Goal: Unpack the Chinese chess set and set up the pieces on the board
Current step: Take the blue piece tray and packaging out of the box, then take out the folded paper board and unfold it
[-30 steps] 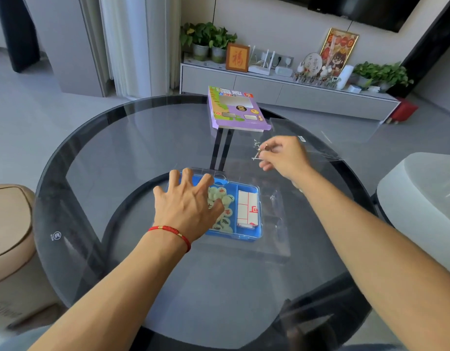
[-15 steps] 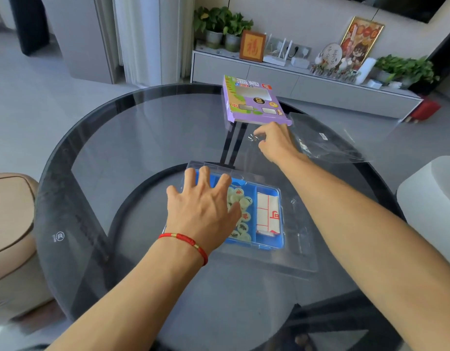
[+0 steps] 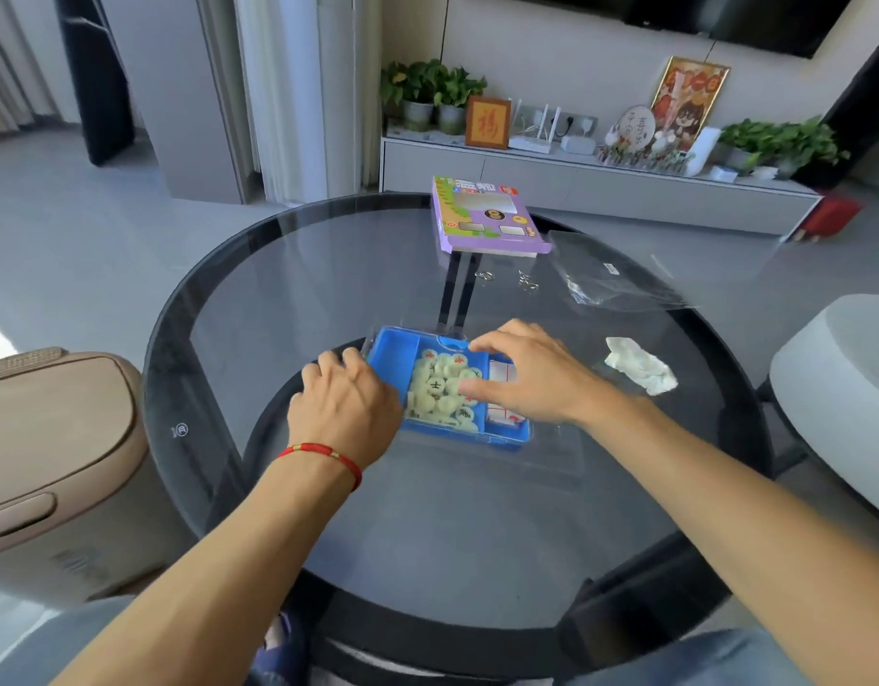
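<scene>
Head view: round glass counter carries a purple box at the far edge, clear bag, crumpled tissue, and mid-counter a blue tray of chess pieces. Left hand, grip curled, holds the tray's left edge; right hand hovers above the pieces, grip spread.

**Around the round glass worktop**

The worktop is dark-rimmed glass. A crumpled white tissue lies on its right side, and a clear plastic bag lies farther back. Two small metal rings lie near the far edge. A beige bin stands on the floor to the left. Behind, a low grey cabinet carries potted plants, a framed red character, a router and a framed picture. A white seat shows at right.
</scene>
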Demonstrator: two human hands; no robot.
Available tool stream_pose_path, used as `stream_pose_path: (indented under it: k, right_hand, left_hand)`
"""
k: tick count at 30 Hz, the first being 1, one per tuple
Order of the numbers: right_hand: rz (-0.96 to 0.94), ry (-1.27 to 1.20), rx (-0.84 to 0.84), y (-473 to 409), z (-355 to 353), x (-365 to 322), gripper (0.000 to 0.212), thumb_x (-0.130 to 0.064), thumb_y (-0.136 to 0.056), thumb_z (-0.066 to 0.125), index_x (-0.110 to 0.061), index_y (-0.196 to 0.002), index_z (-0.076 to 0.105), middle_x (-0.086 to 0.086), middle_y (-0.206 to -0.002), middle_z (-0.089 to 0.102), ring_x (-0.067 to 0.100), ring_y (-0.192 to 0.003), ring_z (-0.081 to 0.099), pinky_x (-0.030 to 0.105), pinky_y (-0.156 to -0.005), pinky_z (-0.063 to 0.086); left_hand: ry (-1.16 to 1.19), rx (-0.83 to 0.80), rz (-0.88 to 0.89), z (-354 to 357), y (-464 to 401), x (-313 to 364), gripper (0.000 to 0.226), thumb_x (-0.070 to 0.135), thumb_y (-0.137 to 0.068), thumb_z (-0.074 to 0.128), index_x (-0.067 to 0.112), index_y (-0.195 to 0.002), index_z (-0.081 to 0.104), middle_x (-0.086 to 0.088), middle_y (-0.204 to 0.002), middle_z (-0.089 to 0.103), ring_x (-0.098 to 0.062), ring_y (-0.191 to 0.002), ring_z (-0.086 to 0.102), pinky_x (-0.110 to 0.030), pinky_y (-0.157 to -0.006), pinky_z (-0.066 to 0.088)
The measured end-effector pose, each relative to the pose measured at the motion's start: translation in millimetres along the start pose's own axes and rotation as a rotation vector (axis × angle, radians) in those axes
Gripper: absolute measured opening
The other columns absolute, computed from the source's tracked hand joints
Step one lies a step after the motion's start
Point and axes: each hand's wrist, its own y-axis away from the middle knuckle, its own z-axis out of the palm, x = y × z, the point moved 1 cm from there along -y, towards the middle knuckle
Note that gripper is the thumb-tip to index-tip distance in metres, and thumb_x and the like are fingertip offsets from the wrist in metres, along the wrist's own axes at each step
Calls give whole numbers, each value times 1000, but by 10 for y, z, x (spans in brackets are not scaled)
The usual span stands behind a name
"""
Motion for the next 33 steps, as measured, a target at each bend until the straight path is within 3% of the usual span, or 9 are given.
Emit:
stream_pose_path:
  k: [4,10,14,16,19,22,24,28,33]
  right_hand:
    - [25,172,-58,-158,-1,-164,92,-87,-72,58,-28,-142,44,-1,-133,46,21,-127,42,46,-106,37]
    - [103,171,-210,-354,-105,-298,98,-84,-59,72,-25,-134,49,2,-125,42,23,-124,43,46,-101,45]
    - [159,220,-177,-373,-77,-381,117,-90,-46,71,-11,-129,47,2,-117,39,25,-121,44,44,-100,45]
    - [210,115,-113,-348,-81,-390,121,-87,-46,75,-8,-132,41,4,-120,48,24,-115,53,42,-94,51]
    - [285,-87,-38,-301,-135,-375,99,-72,-58,84,-8,-122,44,9,-113,61,22,-98,65,42,-82,58]
    - [298,-351,33,-220,-245,-303,52,-54,-79,80,-12,-96,54,8,-95,65,19,-77,60,32,-68,46]
    - [333,-587,68,-141,-331,-194,37,-45,-88,75,-12,-91,58,7,-91,67,21,-72,62,32,-64,47]
    - [444,-755,120,58,-460,180,33,-41,-95,69,-11,-106,61,8,-102,73,17,-71,69,26,-56,52]
    - [573,-651,139,393,-340,644,35,-43,-97,64,-11,-110,60,11,-122,70,23,-89,73,35,-75,56]
  left_hand:
    - [28,40,62,54,40,-43,15,15,-99,40,4,-99,50,-17,-105,51,-39,-101,50,-47,-78,46]
    - [51,116,62,159,-45,-184,25,33,-102,38,11,-105,50,-12,-98,51,-34,-96,51,-42,-73,44]
    - [60,187,83,187,-84,-267,24,24,-104,32,12,-91,48,-11,-88,49,-36,-89,51,-45,-69,45]
    - [91,197,68,175,-115,-296,25,21,-104,32,11,-100,54,-12,-92,52,-37,-93,51,-46,-71,45]
    - [143,225,58,145,-181,-348,30,22,-105,33,12,-114,60,-13,-98,56,-35,-96,48,-46,-75,45]
    - [155,230,76,141,-334,-471,28,19,-103,40,13,-104,67,-13,-91,59,-37,-90,51,-40,-75,42]
    - [189,232,58,97,-436,-555,25,22,-101,47,15,-101,72,-16,-90,63,-41,-92,55,-38,-77,38]
    - [272,244,24,-70,-518,-636,18,27,-96,61,17,-100,76,-17,-94,70,-37,-96,61,-39,-82,48]
    - [318,243,-8,-225,-580,-676,23,32,-92,69,13,-98,78,-15,-98,74,-34,-97,65,-37,-87,52]
